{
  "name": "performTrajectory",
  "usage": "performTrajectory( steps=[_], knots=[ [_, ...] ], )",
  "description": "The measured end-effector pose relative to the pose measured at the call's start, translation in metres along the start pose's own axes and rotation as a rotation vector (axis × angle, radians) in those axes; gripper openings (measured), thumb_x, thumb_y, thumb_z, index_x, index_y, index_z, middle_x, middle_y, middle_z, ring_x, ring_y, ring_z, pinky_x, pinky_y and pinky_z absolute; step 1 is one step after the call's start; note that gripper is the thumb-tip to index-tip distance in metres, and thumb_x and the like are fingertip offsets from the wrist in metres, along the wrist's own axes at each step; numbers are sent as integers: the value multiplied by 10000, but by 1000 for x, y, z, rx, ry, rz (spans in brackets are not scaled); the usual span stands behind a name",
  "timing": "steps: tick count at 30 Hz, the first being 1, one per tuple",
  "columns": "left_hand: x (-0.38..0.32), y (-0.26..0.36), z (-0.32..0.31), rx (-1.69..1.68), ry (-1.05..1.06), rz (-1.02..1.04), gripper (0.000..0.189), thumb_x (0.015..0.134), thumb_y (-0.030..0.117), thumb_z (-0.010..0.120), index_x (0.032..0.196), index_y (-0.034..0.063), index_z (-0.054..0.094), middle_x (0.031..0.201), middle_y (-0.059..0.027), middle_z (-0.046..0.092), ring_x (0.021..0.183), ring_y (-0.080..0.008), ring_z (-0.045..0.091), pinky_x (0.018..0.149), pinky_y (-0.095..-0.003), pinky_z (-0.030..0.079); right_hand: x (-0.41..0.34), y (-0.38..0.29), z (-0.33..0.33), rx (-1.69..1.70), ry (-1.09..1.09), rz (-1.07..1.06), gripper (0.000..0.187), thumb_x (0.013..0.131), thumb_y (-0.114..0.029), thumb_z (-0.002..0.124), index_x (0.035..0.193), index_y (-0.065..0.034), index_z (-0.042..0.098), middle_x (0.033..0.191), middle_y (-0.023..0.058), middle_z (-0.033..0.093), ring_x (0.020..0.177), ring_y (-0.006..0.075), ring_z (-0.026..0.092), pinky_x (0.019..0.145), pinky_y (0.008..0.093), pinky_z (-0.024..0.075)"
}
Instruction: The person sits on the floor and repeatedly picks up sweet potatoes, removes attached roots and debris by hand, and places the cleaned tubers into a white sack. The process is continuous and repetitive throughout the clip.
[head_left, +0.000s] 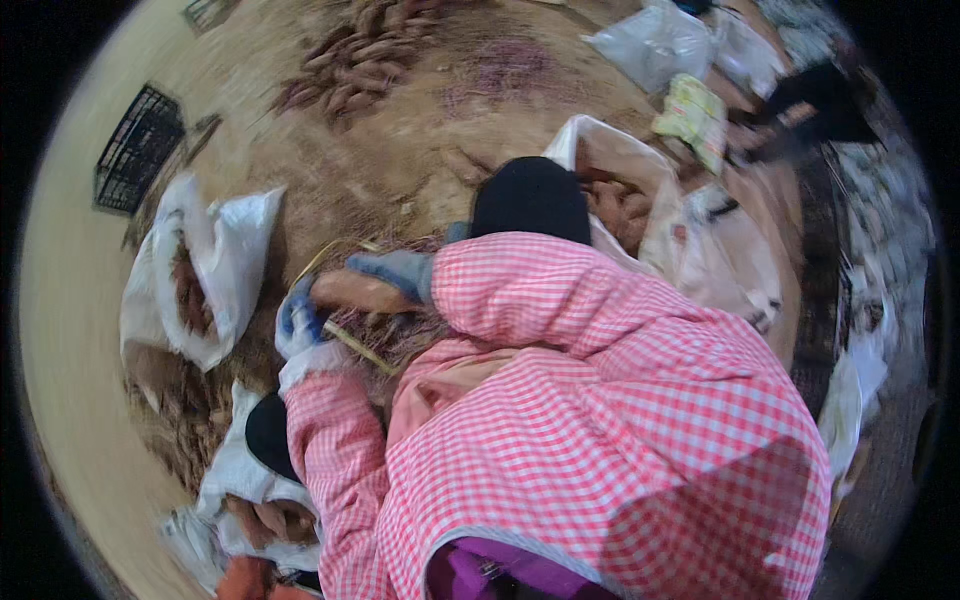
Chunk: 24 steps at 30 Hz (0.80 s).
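Observation:
Both of my hands wear grey-blue work gloves and hold one large sweet potato (364, 291) between them, in front of my chest. My left hand (300, 319) grips its left end, with a thin yellow strap (322, 259) looping near the fingers. My right hand (394, 271) lies along its upper side and right end. Below the root are purplish stems or roots (382, 330) and a pale flat strip (360, 346). Motion blur hides the finger detail.
White sacks of sweet potatoes stand at the left (240, 255), lower left (247, 465) and right (660, 240). A heap of sweet potatoes (360, 67) lies on the soil ahead. A black plastic crate (139, 150) is at the far left. Another person's dark-sleeved arm (810, 112) shows upper right.

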<state>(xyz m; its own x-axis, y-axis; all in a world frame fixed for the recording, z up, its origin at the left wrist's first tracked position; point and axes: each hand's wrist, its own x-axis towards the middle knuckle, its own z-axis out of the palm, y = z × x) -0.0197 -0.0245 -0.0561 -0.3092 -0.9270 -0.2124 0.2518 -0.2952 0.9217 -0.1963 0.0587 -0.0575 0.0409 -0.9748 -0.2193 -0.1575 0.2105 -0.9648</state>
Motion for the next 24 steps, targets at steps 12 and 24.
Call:
performTrajectory(
  steps=[12,24],
  knots=[
    [6,0,-9,-115,52,-282,332,869,325,534,931,5,598,863,-143,629,764,-248,607,716,-378,510,-31,-70,-13,207,-365,-274,523,891,-451,481,1253,-75,494,1264,63,516,1178,212,458,1007,327,314],
    [13,-42,-25,95,-124,-287,179,884,247,570,903,73,611,787,-38,587,622,-178,520,577,-326,448,-101,-72,-136,869,0,-790,548,960,-375,324,1346,13,343,1376,145,388,1282,215,361,1082,341,232]
  ],
)
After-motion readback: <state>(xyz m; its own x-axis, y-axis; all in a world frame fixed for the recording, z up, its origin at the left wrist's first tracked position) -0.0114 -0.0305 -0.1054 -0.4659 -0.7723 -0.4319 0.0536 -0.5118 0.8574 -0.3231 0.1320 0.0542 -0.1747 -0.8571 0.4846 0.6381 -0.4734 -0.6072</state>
